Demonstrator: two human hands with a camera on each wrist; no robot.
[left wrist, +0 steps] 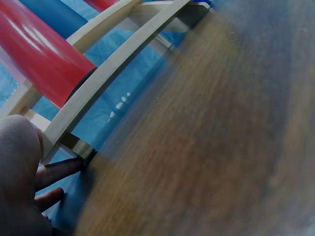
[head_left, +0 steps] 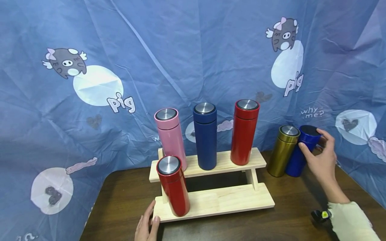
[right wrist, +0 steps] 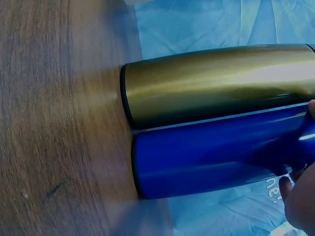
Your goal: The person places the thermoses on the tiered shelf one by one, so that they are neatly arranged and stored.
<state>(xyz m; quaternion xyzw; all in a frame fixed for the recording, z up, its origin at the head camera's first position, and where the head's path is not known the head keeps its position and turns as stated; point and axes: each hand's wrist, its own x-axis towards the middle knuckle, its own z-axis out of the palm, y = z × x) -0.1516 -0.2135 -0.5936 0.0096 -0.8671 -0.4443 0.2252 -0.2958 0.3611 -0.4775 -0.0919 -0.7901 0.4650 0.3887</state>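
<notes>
Left grip (head_left: 146, 224) rests open against the wooden rack (head_left: 217, 201); right grip (head_left: 321, 157) clasps the blue flask (head_left: 300, 152), unshelved beside the gold flask (head_left: 282, 150).

I count six tall cylindrical metal flasks with steel lids. Two are glossy red: one (head_left: 174, 186) on the near, lower step at the left, one (head_left: 244, 132) on the far, upper step at the right. Two are blue: a dark matte blue one (head_left: 205, 135) in the middle of the upper step, and a bright glossy blue one (head_left: 301, 151) on the table at the far right. One is pink (head_left: 170, 135), upper step, left. One is gold (head_left: 283, 150), just left of the bright blue one. There is one two-step pale wooden rack (head_left: 223, 201), one dark wooden table (head_left: 120, 204), and one blue cartoon-printed cloth (head_left: 169, 50) behind. Both of my hands, left (head_left: 146, 226) and right (head_left: 322, 157), are in view.
</notes>
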